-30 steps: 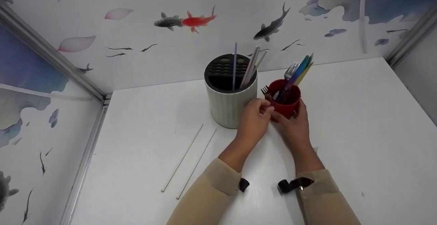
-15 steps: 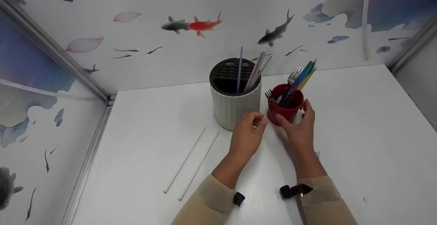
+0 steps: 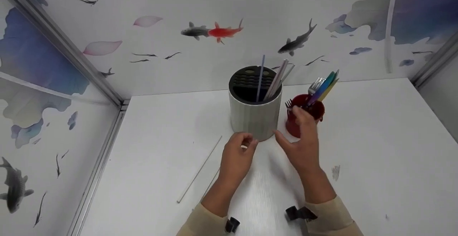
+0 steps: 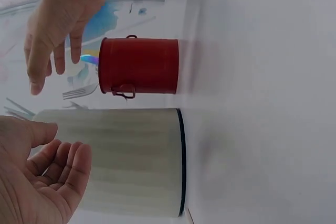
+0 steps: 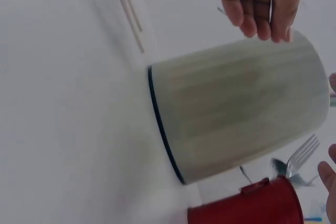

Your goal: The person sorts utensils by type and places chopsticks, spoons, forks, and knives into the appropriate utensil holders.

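Observation:
My left hand [image 3: 238, 157] hovers in front of the ribbed pale utensil holder [image 3: 254, 119], its fingers loosely bent and nothing between them. Thumb and fingers spread, my right hand [image 3: 302, 150] is in the air before the small red bucket [image 3: 293, 126] and overlaps it in the head view. The left wrist view shows a gap between that bucket [image 4: 139, 66] and both hands. Forks [image 3: 316, 85] and coloured handles [image 3: 328, 82] stick out of the bucket. Several straws [image 3: 275, 82] stand in the holder's black slotted top [image 3: 245, 80].
Two thin pale sticks [image 3: 200, 168] lie on the white table [image 3: 161, 128] left of my left arm, which partly covers one. Behind the table rises a wall [image 3: 161, 75] printed with fish. A grey smudge [image 3: 335, 172] marks the tabletop at right.
Both hands have come away from the red bucket, the left first and then the right, drawing back leftward and nearer. The bucket, holder and sticks stay put while the head view shifts.

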### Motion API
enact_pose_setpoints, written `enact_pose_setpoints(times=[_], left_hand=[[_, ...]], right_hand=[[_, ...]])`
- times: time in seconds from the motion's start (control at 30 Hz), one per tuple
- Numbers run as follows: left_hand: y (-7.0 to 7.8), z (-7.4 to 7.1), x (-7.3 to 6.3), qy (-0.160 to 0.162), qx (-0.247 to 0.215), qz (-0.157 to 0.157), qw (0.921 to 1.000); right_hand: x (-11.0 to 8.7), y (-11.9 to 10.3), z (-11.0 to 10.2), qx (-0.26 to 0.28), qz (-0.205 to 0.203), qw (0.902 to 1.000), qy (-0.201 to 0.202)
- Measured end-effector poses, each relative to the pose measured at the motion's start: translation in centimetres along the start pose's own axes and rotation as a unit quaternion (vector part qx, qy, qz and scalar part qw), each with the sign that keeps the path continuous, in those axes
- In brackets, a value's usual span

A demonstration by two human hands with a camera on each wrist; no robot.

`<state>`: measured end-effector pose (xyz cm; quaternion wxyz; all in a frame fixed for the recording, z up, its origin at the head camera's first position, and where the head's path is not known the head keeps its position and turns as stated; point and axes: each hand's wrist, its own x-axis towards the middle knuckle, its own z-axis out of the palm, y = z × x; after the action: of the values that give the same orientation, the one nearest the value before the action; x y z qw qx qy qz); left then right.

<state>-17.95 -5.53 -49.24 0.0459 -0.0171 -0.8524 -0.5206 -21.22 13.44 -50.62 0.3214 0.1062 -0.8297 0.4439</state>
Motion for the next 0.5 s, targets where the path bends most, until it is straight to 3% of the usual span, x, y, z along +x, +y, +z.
enact_pose_setpoints(times=[0.1,0.23,0.33,0.5], left_hand=[[-0.4,-1.0,-0.2,0.007,0.011,-0.004,0.9999],[-0.9,-1.9,-0.4,0.015,0.022,-0.013,0.9996],[-1.5,-2.4,-0.5,0.016,0.037,-0.021,0.9990],[-2.6,-3.1,-0.9,0.009,0.101,-0.049,0.9936]], right_hand=[[0.1,-0.9,1.2,0.029,0.025,0.9986,-0.036],[0.2,-1.1,2.9,0.063,0.092,0.9919,-0.062],[0.1,-0.5,3.7,0.057,0.118,0.9879,-0.082],[0.0,1.4,4.4,0.041,0.165,0.9783,-0.119]])
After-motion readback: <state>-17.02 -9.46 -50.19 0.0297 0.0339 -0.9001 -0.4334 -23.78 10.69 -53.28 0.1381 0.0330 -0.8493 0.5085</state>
